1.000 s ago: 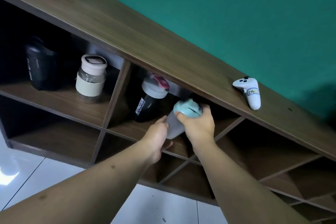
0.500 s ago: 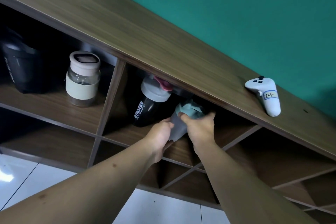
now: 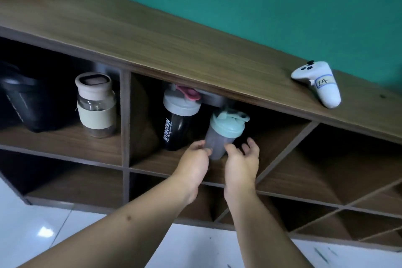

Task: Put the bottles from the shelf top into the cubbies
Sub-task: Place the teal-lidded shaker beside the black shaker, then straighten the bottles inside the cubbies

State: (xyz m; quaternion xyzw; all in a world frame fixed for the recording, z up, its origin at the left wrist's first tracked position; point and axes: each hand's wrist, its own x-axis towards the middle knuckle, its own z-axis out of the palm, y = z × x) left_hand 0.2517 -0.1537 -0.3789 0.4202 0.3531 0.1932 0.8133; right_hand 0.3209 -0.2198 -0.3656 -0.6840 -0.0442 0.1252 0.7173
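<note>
The frosted shaker bottle with the mint-green lid stands in the middle upper cubby of the wooden shelf unit, just right of the black Myprotein shaker with grey lid and pink flip cap. My left hand has thumb and fingertips pinched against its lower left side; my right hand is spread loose at its lower right, fingers unfurled, and contact there I cannot tell. In the left cubby stand a glass jar with a beige sleeve and cap and a black bottle; a white controller labelled "24" lies on the shelf top.
</note>
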